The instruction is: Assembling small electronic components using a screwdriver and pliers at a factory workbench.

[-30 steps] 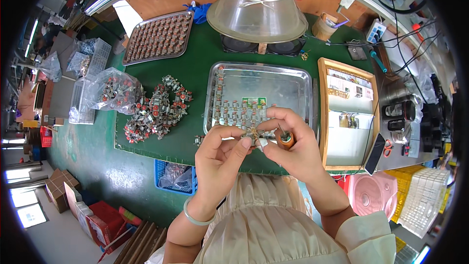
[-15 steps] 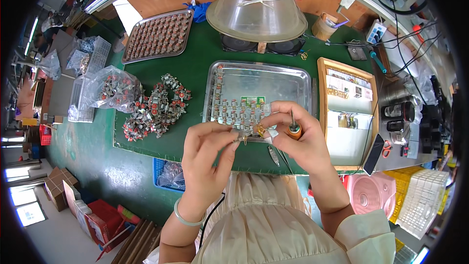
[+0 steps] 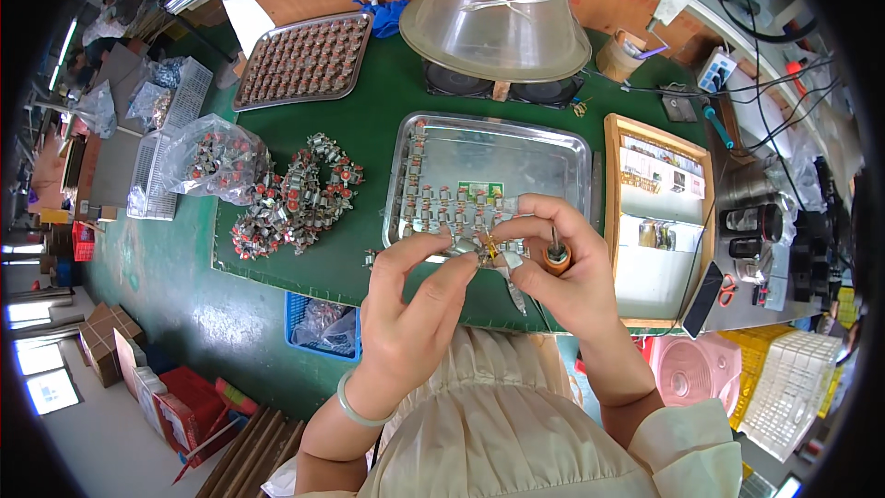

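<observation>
Over the near edge of a metal tray, my two hands meet fingertip to fingertip. My left hand pinches a small silvery metal part between thumb and fingers. Against it, my right hand pinches a small gold-coloured piece; whether the two pieces are joined I cannot tell. An orange-handled screwdriver is tucked in my right hand, its thin shaft pointing up. White wrapping covers the right thumb tip. Small metal parts stand in rows along the tray's left and near sides.
Left of the tray lies a heap of metal parts with red bits, beside a filled plastic bag. Another tray full of parts stands behind. A wooden-framed box is at right. Tweezers lie near the table edge.
My left hand has moved right, bringing its metal part up against the gold-coloured piece in my right hand. The screwdriver stays in the right hand. The view has shifted slightly.
</observation>
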The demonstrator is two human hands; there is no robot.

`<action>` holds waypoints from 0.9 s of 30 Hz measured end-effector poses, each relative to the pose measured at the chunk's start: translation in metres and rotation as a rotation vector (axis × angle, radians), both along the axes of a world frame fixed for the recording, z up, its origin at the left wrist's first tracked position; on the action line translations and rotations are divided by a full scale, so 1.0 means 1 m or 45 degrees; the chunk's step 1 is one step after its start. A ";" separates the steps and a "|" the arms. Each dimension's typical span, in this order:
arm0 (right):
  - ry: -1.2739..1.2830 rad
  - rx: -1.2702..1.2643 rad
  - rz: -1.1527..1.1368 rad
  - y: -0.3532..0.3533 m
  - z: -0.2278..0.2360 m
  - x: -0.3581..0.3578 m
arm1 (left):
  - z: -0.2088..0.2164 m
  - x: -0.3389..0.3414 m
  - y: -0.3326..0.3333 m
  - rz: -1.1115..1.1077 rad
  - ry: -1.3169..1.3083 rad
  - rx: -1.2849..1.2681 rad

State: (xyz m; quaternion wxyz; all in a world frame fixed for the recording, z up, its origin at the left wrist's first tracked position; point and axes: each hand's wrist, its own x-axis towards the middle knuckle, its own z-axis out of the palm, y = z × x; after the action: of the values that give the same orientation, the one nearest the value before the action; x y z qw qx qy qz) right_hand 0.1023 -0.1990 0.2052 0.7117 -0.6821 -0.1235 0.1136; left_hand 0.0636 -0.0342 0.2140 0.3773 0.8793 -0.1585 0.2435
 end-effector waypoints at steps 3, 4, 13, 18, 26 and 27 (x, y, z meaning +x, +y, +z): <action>0.002 -0.024 -0.009 0.002 0.000 -0.001 | -0.001 0.001 0.001 0.010 -0.015 -0.003; 0.002 -0.025 -0.010 0.002 0.001 -0.001 | -0.001 0.002 0.001 0.007 -0.023 -0.004; -0.026 -0.027 -0.019 0.003 0.002 -0.001 | 0.003 0.003 0.001 0.015 -0.009 0.018; -0.058 -0.010 0.009 0.003 -0.001 0.000 | 0.003 0.001 0.002 0.017 -0.007 0.011; -0.066 0.001 0.017 0.002 -0.004 0.000 | 0.000 0.004 0.001 0.041 -0.036 -0.057; -0.063 0.000 0.012 0.002 -0.004 0.000 | 0.000 0.004 0.001 0.045 -0.036 -0.060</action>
State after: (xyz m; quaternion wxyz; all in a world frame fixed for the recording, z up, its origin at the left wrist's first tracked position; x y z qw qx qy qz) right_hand 0.1027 -0.1966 0.2015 0.7080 -0.6840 -0.1443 0.1002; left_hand 0.0673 -0.0335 0.2137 0.3911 0.8694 -0.1426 0.2663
